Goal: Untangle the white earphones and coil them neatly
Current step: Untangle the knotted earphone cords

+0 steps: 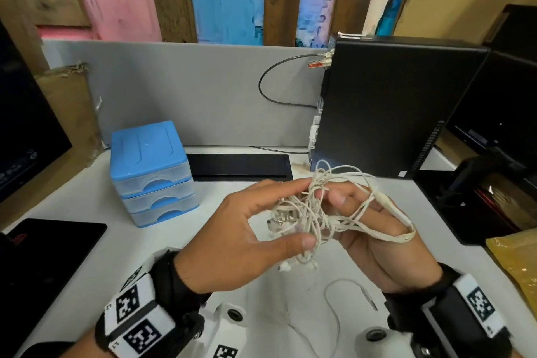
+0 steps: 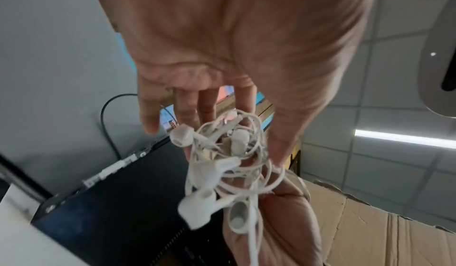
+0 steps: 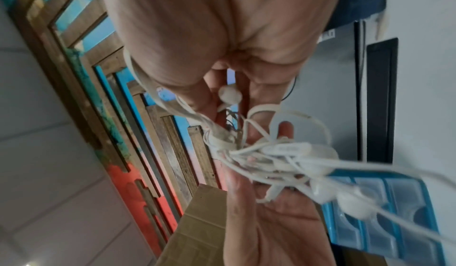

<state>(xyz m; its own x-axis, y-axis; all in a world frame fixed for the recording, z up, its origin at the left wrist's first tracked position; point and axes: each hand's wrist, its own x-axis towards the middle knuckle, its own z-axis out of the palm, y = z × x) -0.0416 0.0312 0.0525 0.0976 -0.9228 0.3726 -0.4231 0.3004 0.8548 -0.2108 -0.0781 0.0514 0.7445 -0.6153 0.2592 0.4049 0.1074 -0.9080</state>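
Note:
The white earphones (image 1: 308, 218) are a tangled bundle held in the air above the white desk (image 1: 130, 256), between both hands. My left hand (image 1: 247, 229) pinches the bundle between thumb and fingers. My right hand (image 1: 366, 244) has cable loops round its fingers, and its thumb lies against the knot. One loose strand with the plug (image 1: 370, 301) hangs down to the desk. In the left wrist view the earbuds (image 2: 197, 207) dangle under the left palm (image 2: 222, 36). The right wrist view shows the knot (image 3: 279, 159) below the right palm (image 3: 209, 26).
A blue drawer unit (image 1: 151, 171) stands on the desk at the left, and a black computer tower (image 1: 392, 107) at the back right. A black pad (image 1: 43, 256) lies near left. A yellow envelope (image 1: 517, 264) sits at the right edge.

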